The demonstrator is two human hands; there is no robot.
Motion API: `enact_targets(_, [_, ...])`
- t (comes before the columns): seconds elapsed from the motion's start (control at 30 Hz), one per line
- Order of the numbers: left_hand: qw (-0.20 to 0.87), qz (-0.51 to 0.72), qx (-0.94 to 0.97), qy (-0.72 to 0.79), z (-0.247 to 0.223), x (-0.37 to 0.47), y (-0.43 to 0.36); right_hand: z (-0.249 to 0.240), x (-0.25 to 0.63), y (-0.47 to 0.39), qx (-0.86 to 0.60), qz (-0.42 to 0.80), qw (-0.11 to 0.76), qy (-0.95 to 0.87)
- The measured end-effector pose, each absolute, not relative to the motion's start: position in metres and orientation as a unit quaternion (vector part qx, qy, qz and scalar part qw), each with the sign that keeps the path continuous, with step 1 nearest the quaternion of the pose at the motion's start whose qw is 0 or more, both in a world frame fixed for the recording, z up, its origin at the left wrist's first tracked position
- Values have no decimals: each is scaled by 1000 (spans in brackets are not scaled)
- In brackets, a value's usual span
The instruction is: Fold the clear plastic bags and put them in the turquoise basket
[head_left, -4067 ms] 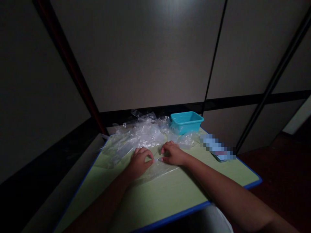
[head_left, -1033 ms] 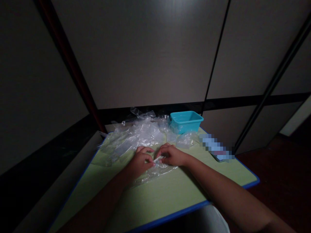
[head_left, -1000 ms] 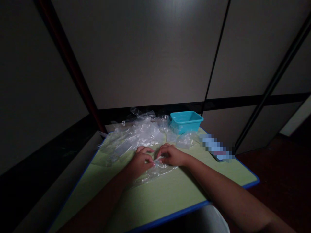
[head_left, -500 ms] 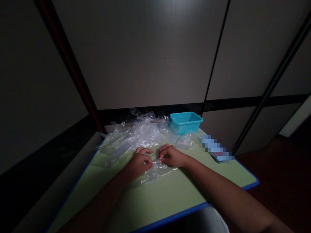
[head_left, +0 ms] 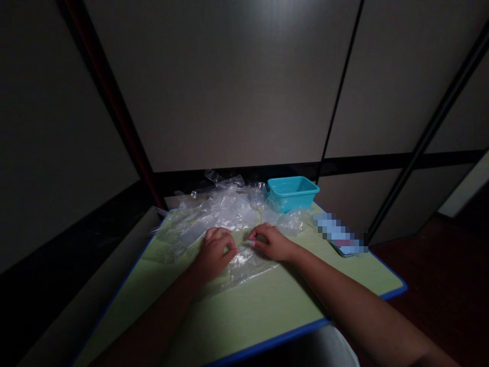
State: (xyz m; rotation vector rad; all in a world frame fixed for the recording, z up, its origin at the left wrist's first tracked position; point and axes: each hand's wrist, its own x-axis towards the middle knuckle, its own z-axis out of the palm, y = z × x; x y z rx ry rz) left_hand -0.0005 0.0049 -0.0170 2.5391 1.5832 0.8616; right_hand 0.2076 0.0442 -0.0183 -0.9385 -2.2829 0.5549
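A clear plastic bag (head_left: 248, 267) lies flat and wrinkled on the green table (head_left: 244, 321), in front of my hands. My left hand (head_left: 218, 252) pinches its upper edge between thumb and fingertips. To the right, my right hand (head_left: 269, 241) holds the same edge in a pinch, a small gap away from the left. Behind both hands spreads a loose pile of clear plastic bags (head_left: 229, 206), crumpled and overlapping.
At the back right corner stands a light blue basket (head_left: 294, 193), with a crumpled clear bag (head_left: 294, 221) before it. A pixelated flat object (head_left: 340, 237) lies by the right edge. Dark-framed panels (head_left: 229, 102) rise behind the table.
Both hands have shifted slightly away from me along the bag's edge. My left hand has also moved a little to the left, so the gap between the fingertips is wider.
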Motion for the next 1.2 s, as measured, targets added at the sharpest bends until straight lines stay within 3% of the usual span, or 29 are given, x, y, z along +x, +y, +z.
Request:
enact_targets(0.17, [-9, 274, 776, 568, -19, -1, 7, -19, 210, 50, -359, 209, 381, -826])
enact_targets(0.27, [-15, 278, 758, 590, -20, 0, 7, -17, 210, 52, -350, 308, 438, -769])
enact_targets(0.37, [-33, 269, 752, 600, -20, 1, 4, -15, 209, 51, -311, 467, 433, -706])
enact_targets(0.47, [-50, 228, 751, 618, -23, 3, 1, -14, 208, 48, -275, 517, 398, -706])
enact_targets(0.8, [-106, 150, 702, 688, -29, 7, -2, -15, 212, 31, -290, 230, 134, -920])
enact_targets(1.0, [-85, 128, 713, 684, -37, 8, -4, -13, 202, 13, -243, 172, 84, -951])
enact_targets(1.2, [-27, 225, 652, 723, -23, 7, 4, -13, 192, 5, -234, 142, 93, -957])
